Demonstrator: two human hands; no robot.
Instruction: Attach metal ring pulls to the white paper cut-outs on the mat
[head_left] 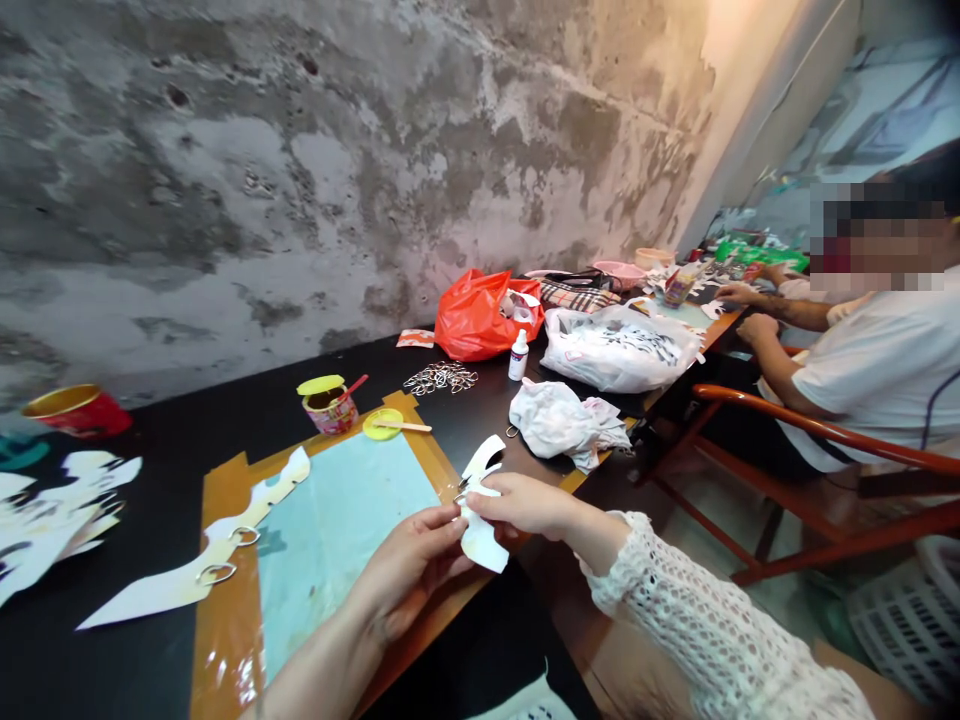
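A white cut-out piece with curved edges [486,553] is held up over the near right edge of the taped mat [352,490]. My right hand [525,505] pinches it across the middle. My left hand [409,570] grips its left edge, the fingers partly hidden. A bit of metal shows by my left fingertips, too small to make out fully. On the mat's left side lies a long, pointed white cut-out strip [161,590] with two metal rings [217,573] on it.
White cut-outs [60,515] are heaped at left. Behind the mat stand an open tin [330,410], a yellow lid with a wooden stick [386,424], metal rings [441,377], a white bottle [518,356] and a crumpled cloth [562,418]. Bags and a seated co-worker [877,350] are at right.
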